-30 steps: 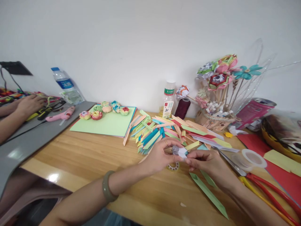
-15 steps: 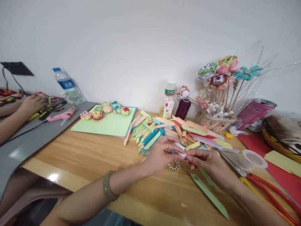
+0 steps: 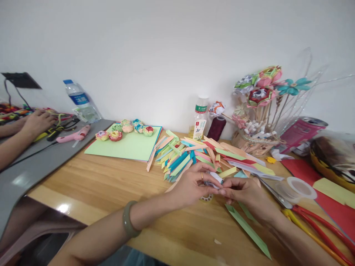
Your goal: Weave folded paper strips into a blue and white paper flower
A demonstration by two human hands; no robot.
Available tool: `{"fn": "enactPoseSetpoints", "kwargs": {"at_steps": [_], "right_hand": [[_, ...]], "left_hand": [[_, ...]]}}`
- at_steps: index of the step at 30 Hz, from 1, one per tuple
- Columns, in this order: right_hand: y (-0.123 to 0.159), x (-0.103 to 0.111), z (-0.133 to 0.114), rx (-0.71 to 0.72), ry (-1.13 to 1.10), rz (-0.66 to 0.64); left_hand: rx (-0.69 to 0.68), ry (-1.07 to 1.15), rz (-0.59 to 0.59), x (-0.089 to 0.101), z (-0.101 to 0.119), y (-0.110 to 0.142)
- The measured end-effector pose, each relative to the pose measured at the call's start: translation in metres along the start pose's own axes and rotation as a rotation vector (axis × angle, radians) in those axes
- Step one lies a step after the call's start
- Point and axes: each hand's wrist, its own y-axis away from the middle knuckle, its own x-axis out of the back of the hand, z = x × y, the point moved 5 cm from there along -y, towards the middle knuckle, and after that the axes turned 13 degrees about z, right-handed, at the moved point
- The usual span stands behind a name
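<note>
Between my two hands is a small piece of folded white paper (image 3: 215, 178) with a little blue-grey on it. My left hand (image 3: 194, 184) grips it from the left, fingers curled over its top and thumb below. From the right, the thumb and fingertips of my right hand (image 3: 244, 190) pinch its edge. Fingers cover much of the paper. Directly behind lies a heap of folded paper strips (image 3: 180, 159) in many colours. A clear tape roll (image 3: 206, 197) sits under my left fingers, and a green folded strip (image 3: 249, 231) lies below my right hand.
Red-and-yellow-handled scissors (image 3: 302, 214) and a spool (image 3: 301, 188) lie right. Paper flowers (image 3: 260, 92) stand in a basket behind. Small flowers (image 3: 115, 136) rest on green paper (image 3: 119, 149). At left, another person's hand (image 3: 40, 122) is near a pink glue gun (image 3: 73, 136).
The white paper has been turned in my fingers, so a different side of it shows. My hands stay close together in nearly the same spot; the view shifts slightly.
</note>
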Motion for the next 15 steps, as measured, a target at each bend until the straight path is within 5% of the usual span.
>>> {"fn": "enactPoseSetpoints", "kwargs": {"at_steps": [15], "right_hand": [[0.0014,0.0045,0.0047,-0.037,-0.115,-0.047]], "left_hand": [[0.088,0.049,0.050,0.0019,-0.0027,-0.0043]]}}
